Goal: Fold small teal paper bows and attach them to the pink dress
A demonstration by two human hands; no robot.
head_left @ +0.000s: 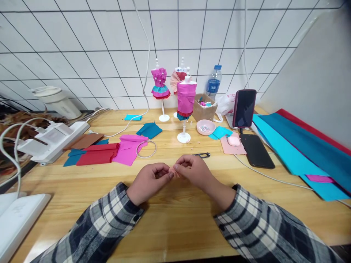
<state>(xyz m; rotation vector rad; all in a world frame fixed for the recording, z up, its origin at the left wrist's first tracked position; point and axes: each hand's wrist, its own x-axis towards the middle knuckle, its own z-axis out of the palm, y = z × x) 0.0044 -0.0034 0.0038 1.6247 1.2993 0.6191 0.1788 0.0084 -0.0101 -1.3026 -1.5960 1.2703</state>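
Holding scraps (205,104), the cardboard box (199,112) stands behind the pink bowl (198,126) of beads (205,128). Our left hand (149,180) and right hand (193,170) pinch the pink paper piece (173,172) between them.

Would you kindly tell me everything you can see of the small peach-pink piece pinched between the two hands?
The small peach-pink piece looks like thin paper or fabric, seemingly gathered into folds. Only a sliver shows, since the left hand and right hand pinch it between their fingertips from either side. It is held over the light wooden table, near its front middle.
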